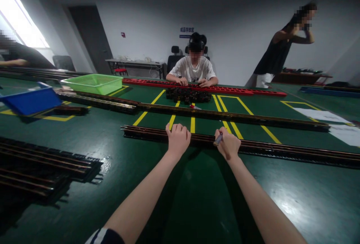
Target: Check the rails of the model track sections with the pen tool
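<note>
A long dark rail with copper-coloured strips [281, 151] lies across the green table in front of me. My left hand [179, 139] is closed over the rail near its left end, the fingers curled over the far side. Further right, my right hand [229, 142] is closed around a small tool with a grey and brown end [218, 139] and rests at the same rail. The tool's other end is hidden in the fist. Beyond both hands, a second long dark rail [247, 118] runs roughly parallel.
Dark rails [50, 157] are stacked at the left, with a blue tray [33, 100] and a green basket [97, 83] behind. Across the table a person handles a red slotted strip [239, 89] beside a pile of dark parts [187, 95]. White papers [323, 115] lie right.
</note>
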### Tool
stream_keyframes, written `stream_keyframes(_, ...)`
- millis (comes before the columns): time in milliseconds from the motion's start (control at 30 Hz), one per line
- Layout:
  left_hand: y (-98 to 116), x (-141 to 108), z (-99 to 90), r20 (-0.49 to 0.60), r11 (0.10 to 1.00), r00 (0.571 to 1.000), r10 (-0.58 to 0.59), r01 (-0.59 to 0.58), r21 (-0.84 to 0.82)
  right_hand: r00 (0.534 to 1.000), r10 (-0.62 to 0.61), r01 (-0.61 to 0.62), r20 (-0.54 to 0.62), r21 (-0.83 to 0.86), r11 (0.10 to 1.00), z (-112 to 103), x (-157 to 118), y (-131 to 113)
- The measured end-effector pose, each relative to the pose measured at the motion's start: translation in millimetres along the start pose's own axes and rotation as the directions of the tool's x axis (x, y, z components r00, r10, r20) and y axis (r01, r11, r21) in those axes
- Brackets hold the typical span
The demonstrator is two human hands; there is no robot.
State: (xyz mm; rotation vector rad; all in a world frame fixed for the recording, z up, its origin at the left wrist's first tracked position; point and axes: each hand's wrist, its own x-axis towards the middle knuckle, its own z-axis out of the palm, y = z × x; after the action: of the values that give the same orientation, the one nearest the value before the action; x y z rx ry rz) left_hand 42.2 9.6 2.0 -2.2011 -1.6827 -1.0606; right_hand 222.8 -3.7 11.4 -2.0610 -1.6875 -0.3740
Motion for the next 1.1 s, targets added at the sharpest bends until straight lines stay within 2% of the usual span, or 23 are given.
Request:
stream_keyframes(100,0.0,-0.4,0.9,0.013,0.998,0.999,0.047,-0.046,-0.051,1.000,0.005,-0.005,-0.025,0.004,1.000,0.7,-0.2,4.0)
stream_keyframes(267,-3.7,2.1,3.0,0.019,0.989,0.999,0.039,-0.036,-0.145,0.994,-0.096,0.094,-0.052,-0.044,0.995,3.7,-1.1,5.4)
stream_keyframes(433,-6.9,3.6,4.6,0.033,0.969,0.999,0.015,-0.007,-0.246,0.959,-0.278,0.278,-0.058,-0.013,0.960,7.2,-1.1,6.3)
stream_keyframes(500,-6.7,3.7,4.5,0.031,0.964,0.999,0.009,0.000,-0.267,0.949,-0.312,0.313,-0.045,0.010,0.950,8.4,-0.7,6.7)
stream_keyframes(667,-5.2,4.6,2.3,0.001,0.967,0.999,-0.040,0.039,-0.250,0.982,-0.185,0.185,-0.026,0.003,0.983,9.5,1.7,4.3)
stream_keyframes(800,-11.0,7.5,-2.1,-0.027,0.973,0.987,-0.158,0.151,-0.175,0.995,-0.095,0.095,-0.002,0.016,0.995,7.6,3.8,5.7)
stream_keyframes(900,-18.8,9.2,-4.4,-0.016,0.979,0.982,-0.189,0.187,-0.076,0.999,-0.032,0.031,0.030,0.033,0.999,4.4,5.0,12.7)
stream_keyframes(1000,-22.3,9.1,-3.7,0.033,0.990,0.991,-0.128,0.125,0.066,0.997,-0.058,0.057,0.056,0.021,0.998,2.1,4.9,20.6)
stream_keyframes(1100,-20.3,8.9,-1.7,0.075,0.992,0.993,-0.088,0.080,0.102,0.993,-0.116,0.116,0.016,-0.016,0.993,2.2,3.0,22.2)
